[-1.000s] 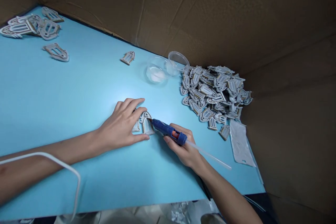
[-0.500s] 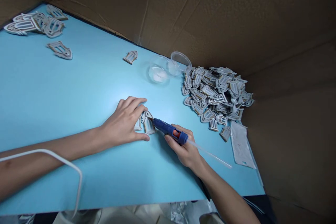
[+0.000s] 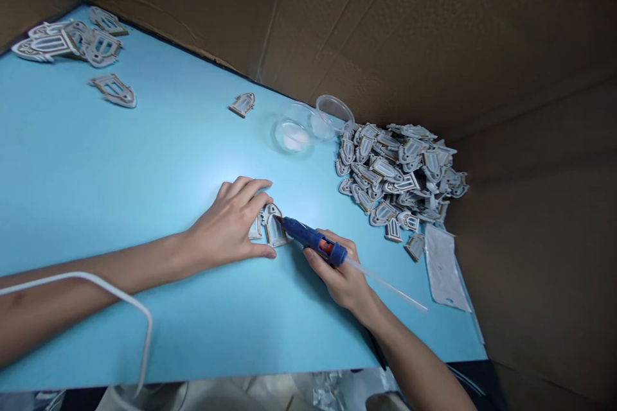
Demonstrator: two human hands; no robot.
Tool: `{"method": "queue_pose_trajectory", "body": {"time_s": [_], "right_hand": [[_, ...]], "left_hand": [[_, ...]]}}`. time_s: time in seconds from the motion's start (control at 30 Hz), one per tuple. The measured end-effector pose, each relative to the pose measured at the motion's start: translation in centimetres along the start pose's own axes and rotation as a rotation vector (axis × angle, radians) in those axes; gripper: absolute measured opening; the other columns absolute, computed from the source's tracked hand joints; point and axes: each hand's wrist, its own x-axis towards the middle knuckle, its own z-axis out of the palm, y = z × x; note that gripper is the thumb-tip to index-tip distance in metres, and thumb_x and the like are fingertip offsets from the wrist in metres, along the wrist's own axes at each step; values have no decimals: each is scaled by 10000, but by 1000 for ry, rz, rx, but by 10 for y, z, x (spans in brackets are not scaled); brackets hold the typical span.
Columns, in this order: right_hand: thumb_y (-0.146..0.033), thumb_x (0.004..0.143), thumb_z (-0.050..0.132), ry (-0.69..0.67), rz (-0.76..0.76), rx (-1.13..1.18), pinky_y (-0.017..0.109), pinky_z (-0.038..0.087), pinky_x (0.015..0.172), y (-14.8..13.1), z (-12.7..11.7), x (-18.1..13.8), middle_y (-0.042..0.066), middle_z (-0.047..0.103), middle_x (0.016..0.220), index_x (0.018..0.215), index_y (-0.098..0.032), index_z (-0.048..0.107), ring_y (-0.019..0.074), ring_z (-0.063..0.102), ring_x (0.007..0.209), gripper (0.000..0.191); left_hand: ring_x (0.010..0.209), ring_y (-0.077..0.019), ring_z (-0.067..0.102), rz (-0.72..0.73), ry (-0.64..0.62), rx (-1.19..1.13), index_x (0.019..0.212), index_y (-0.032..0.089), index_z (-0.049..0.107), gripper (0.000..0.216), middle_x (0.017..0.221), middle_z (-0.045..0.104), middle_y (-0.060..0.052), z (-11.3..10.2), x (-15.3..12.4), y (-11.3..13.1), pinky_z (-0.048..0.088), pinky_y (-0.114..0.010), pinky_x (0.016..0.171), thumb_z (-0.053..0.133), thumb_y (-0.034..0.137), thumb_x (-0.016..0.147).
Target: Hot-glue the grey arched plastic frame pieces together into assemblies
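My right hand (image 3: pixel 340 273) is closed around a blue hot glue gun (image 3: pixel 308 239), with a clear glue stick (image 3: pixel 385 286) sticking out of its back. The gun's nozzle meets the upper part of a small grey-white arched window piece (image 3: pixel 276 228) lying on the table. My left hand (image 3: pixel 236 218) curls over this spot, index finger near the arch's top and thumb near its base, steadying it. Partly hidden beneath that hand lies a second arched piece (image 3: pixel 256 228), beside the first.
A heap of similar arched pieces (image 3: pixel 400 170) stands at the right, above a white packet (image 3: pixel 446 266). Clear plastic cups (image 3: pixel 293 136) sit at the back, near a single piece (image 3: pixel 241 104). More pieces (image 3: pixel 53 45) lie far left. Cardboard walls (image 3: pixel 385 32) border the blue table (image 3: pixel 168 135). A white cable (image 3: pixel 120 295) crosses the lower left.
The whole view has shifted very slightly. Both hands, the glue gun and the arched pieces keep their places relative to each other.
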Motion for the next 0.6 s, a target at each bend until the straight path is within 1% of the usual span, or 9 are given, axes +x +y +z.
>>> {"method": "queue_pose_trajectory", "body": {"time_s": [0.13,0.17,0.2,0.3,0.33,0.37,0.43,0.5,0.6], "right_hand": [[-357,991,644,15,0,30,312,321,592,-1,7,1,-32,452,642,688,-231,437,144,400,603,388],[-371,985,657,67,1,69,309,328,575,-3,11,2,-30,465,645,696,-230,458,143,410,592,378],[-407,988,651,175,-10,131,305,334,551,-6,16,2,-24,484,658,715,-229,489,143,423,580,364],[-548,1007,547,665,-121,368,299,371,488,-18,29,5,16,560,760,820,-229,599,162,501,587,374],[-575,1002,522,797,-168,426,297,385,477,-21,32,6,26,570,788,838,-231,622,171,526,606,394],[-588,990,524,875,-199,465,293,397,472,-24,33,7,30,571,800,838,-233,636,176,542,622,402],[-578,959,581,904,-199,508,279,416,469,-26,31,9,23,568,793,821,-231,649,168,553,624,380],[-560,937,633,915,-153,545,263,415,460,-23,25,12,15,577,783,809,-219,658,149,550,597,365],[-580,917,662,988,-67,598,251,411,463,-13,7,20,5,598,763,796,-207,647,129,540,561,392]], "left_hand": [[1384,-429,515,-10,0,-4,1290,171,669,813,1544,588,-185,0,1,1,457,-567,1087,977,606,676],[1381,-428,518,-14,3,-5,1278,174,672,810,1541,592,-182,0,1,2,460,-564,1083,977,613,670],[1377,-428,521,-21,9,-4,1259,175,675,806,1537,596,-181,0,1,2,463,-562,1076,979,621,660],[1374,-442,520,-53,29,5,1197,173,690,802,1527,603,-185,2,1,4,465,-563,1062,987,646,622],[1375,-447,518,-62,33,6,1194,173,694,806,1527,603,-185,3,1,4,462,-567,1063,986,652,616],[1376,-449,517,-64,33,5,1208,175,696,819,1528,602,-185,2,1,5,459,-570,1066,982,661,614],[1378,-450,516,-49,28,-10,1295,180,683,877,1538,598,-183,1,-1,5,451,-576,1078,958,687,634],[1374,-440,523,-22,25,-32,1411,190,638,911,1545,600,-177,-1,-2,6,445,-573,1085,911,688,698],[1347,-406,550,5,37,-59,1503,203,577,806,1511,640,-159,-5,-5,8,447,-541,1069,812,592,836]]}}
